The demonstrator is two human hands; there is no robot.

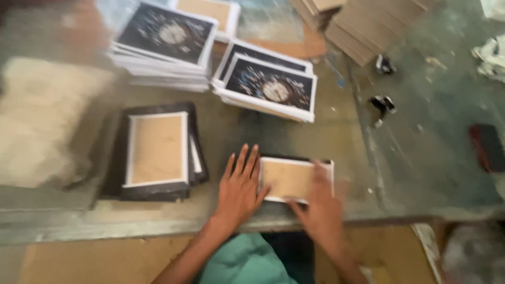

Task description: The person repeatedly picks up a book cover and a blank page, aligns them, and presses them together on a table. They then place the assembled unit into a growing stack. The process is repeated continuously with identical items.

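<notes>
Framed board [286,179], white-edged with a tan centre and a dark layer beneath, lies flat at the near edge of the counter [336,131], directly in front of the person. The left hand [239,189] rests palm-down against its left side, fingers [243,163] spread and released, with the thumb on the board's near-left corner. The right hand [322,208] is motion-blurred and covers the right side of the board; whether its fingers are pressing flat or curled over the edge cannot be told.

Procedure for the step in hand, as judged from this position:
1. Keep the left palm flat as a stop so the board does not slide sideways.
2. Apply even pressure with the right hand along the right edge, not at one corner, to avoid tilting the white frame off the dark layer.
3. Keep the board fully on the counter; its near edge is close to the drop-off.

Inventory, counted:
- Board under the hands: one.
- Stack with a tan face up [157,152], left of the hands on dark sheets: one.
- Stacks with a dark printed face up: two [164,44] [271,87], far side of the counter.
- Further tan-faced piece [208,13] at the far edge: one.
- Pile of plain brown cardboard [368,26], far right: one.
- Small dark clips [384,102]: two, apart from the stacks.
</notes>
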